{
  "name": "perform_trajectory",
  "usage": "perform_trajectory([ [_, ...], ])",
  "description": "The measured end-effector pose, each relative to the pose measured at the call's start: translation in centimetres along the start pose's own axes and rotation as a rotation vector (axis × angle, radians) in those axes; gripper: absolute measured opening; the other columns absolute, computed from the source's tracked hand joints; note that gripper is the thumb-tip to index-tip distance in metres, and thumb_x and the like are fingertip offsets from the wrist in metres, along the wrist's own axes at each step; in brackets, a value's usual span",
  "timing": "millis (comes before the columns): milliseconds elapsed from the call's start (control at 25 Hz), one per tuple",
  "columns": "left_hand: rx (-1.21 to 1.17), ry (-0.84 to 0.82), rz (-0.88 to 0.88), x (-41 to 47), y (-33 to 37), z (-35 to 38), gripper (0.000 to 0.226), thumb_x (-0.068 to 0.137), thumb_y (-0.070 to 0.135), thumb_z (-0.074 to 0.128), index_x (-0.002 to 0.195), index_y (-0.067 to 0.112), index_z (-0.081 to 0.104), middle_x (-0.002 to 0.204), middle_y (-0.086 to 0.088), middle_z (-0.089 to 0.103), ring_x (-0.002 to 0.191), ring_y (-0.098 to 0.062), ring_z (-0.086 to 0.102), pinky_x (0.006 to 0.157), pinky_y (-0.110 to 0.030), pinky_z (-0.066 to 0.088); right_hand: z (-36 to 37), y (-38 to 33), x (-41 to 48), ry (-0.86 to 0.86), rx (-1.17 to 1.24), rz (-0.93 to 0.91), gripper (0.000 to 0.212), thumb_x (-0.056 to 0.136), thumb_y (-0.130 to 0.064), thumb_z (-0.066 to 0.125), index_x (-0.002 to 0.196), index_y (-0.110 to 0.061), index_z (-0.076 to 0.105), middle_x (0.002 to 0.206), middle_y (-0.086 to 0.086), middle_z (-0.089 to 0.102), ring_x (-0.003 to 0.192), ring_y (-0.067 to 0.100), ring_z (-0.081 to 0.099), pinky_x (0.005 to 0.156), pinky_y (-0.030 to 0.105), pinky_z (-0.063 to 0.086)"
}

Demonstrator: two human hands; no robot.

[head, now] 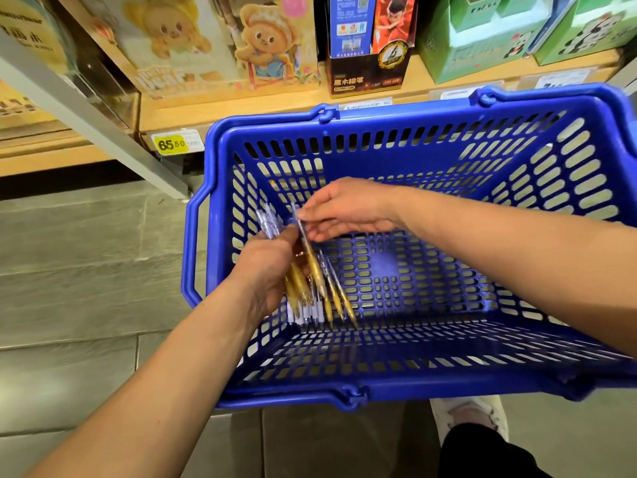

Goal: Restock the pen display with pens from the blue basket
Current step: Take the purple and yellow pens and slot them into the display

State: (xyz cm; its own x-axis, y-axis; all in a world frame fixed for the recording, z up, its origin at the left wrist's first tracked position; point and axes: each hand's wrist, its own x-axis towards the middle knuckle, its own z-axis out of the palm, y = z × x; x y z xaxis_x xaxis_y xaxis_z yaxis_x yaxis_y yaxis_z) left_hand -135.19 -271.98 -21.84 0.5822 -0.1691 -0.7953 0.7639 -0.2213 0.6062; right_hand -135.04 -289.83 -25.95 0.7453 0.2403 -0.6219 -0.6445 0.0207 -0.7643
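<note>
Grey tiled floor [69,270] underfoot; ahead, a wooden shelf [420,81] of boxed stationery, yellow price tag [171,144] on its lip. In front, a blue basket [379,124] with slotted walls. Left hand [272,267] down at the basket's left end, fingers wrapped round a bundle of gold pens [298,288], white tips downward. Right hand [344,208] just above, thumb and forefinger pinching the top of a single pen [312,257] lying against that bundle. To the right of both hands, a wide stretch of perforated basket bottom; left wall and its hanging handle close beside the left wrist. White shoe [465,419] below the near rim.
</note>
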Motion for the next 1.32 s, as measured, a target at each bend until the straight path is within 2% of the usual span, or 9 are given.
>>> perform_trajectory([
  [200, 0.030, -0.043, 0.004, -0.2, -0.1, 0.0, 0.065, 0.102, 0.034, 0.060, 0.154, 0.005, 0.033, 0.083, -0.006, 0.078, 0.065, -0.015, 0.073, 0.058, -0.036, 0.063, 2.0, -0.1, 0.1, 0.068, 0.038, -0.052, 0.015, 0.093, -0.013, 0.070, 0.105, -0.006, 0.075, 0.094, 0.009, 0.078, 0.085, 0.018, 0.076, 0.078, 0.023, 0.060],
  [360, 0.034, -0.109, 0.001, -0.8, 0.3, 0.1, 0.036, 0.103, 0.025, 0.060, 0.132, 0.005, 0.053, 0.071, -0.001, 0.066, 0.059, -0.013, 0.065, 0.055, -0.033, 0.058, 0.8, 0.5, 0.1, 0.033, 0.015, -0.013, 0.021, 0.098, -0.031, 0.063, 0.103, -0.014, 0.075, 0.093, 0.001, 0.071, 0.086, 0.014, 0.062, 0.084, 0.027, 0.053],
  [440, 0.046, -0.091, -0.010, -0.9, 0.2, 0.2, 0.013, 0.103, 0.018, 0.060, 0.110, 0.013, 0.050, 0.070, -0.002, 0.061, 0.057, -0.013, 0.061, 0.060, -0.034, 0.055, 0.2, 2.3, 0.9, 0.181, -0.299, 0.071, 0.023, 0.098, -0.033, 0.063, 0.105, -0.014, 0.073, 0.093, 0.002, 0.071, 0.085, 0.016, 0.063, 0.079, 0.027, 0.052],
  [520, 0.041, -0.058, -0.016, -1.1, 0.2, 0.1, 0.022, 0.103, 0.015, 0.060, 0.093, 0.019, 0.041, 0.069, -0.002, 0.057, 0.056, -0.013, 0.057, 0.061, -0.034, 0.052, 1.0, 4.7, 2.0, 0.245, -0.751, 0.159, 0.024, 0.094, -0.040, 0.067, 0.106, -0.019, 0.071, 0.094, -0.001, 0.072, 0.078, 0.010, 0.064, 0.070, 0.023, 0.049],
  [600, 0.023, -0.070, -0.004, -1.0, 0.2, 0.0, 0.016, 0.103, 0.016, 0.061, 0.103, 0.013, 0.045, 0.063, 0.001, 0.056, 0.053, -0.012, 0.054, 0.057, -0.032, 0.050, 2.7, 7.0, 3.1, 0.249, -0.875, 0.228, 0.023, 0.091, -0.045, 0.070, 0.099, -0.024, 0.064, 0.088, -0.006, 0.064, 0.070, 0.004, 0.055, 0.055, 0.018, 0.039],
  [760, 0.046, -0.065, 0.027, -1.0, 0.2, 0.1, 0.062, 0.101, 0.017, 0.063, 0.150, 0.005, 0.026, 0.062, 0.001, 0.059, 0.053, -0.012, 0.055, 0.052, -0.030, 0.050, 4.5, 9.3, 5.2, 0.278, -0.981, 0.287, 0.015, 0.096, -0.030, 0.067, 0.100, -0.022, 0.055, 0.092, -0.003, 0.060, 0.071, 0.007, 0.055, 0.053, 0.017, 0.041],
  [960, 0.048, -0.031, 0.024, -0.8, 0.0, 0.1, 0.057, 0.103, 0.018, 0.060, 0.148, 0.003, 0.030, 0.074, -0.004, 0.078, 0.057, -0.015, 0.070, 0.053, -0.030, 0.059, 1.7, 7.1, 4.1, 0.325, -0.829, 0.194, 0.015, 0.095, -0.033, 0.068, 0.104, -0.021, 0.072, 0.097, 0.000, 0.072, 0.085, 0.013, 0.067, 0.070, 0.023, 0.052],
  [1160, 0.153, 0.040, 0.052, -0.2, -0.3, -0.1, 0.049, 0.102, 0.022, 0.062, 0.142, 0.003, 0.039, 0.103, -0.010, 0.076, 0.081, -0.022, 0.076, 0.079, -0.047, 0.062, -1.2, 2.3, 1.0, 0.068, -0.220, 0.085, 0.019, 0.093, -0.022, 0.071, 0.111, -0.016, 0.073, 0.103, 0.005, 0.077, 0.092, 0.014, 0.075, 0.084, 0.026, 0.060],
  [1320, 0.139, -0.036, -0.003, -0.4, -0.3, 0.2, 0.033, 0.102, 0.026, 0.063, 0.125, 0.005, 0.053, 0.093, -0.010, 0.077, 0.074, -0.021, 0.073, 0.063, -0.039, 0.062, -0.2, 0.5, 0.6, -0.012, -0.052, 0.028, 0.018, 0.094, -0.013, 0.070, 0.111, -0.009, 0.072, 0.102, 0.009, 0.078, 0.093, 0.017, 0.075, 0.084, 0.025, 0.060],
])
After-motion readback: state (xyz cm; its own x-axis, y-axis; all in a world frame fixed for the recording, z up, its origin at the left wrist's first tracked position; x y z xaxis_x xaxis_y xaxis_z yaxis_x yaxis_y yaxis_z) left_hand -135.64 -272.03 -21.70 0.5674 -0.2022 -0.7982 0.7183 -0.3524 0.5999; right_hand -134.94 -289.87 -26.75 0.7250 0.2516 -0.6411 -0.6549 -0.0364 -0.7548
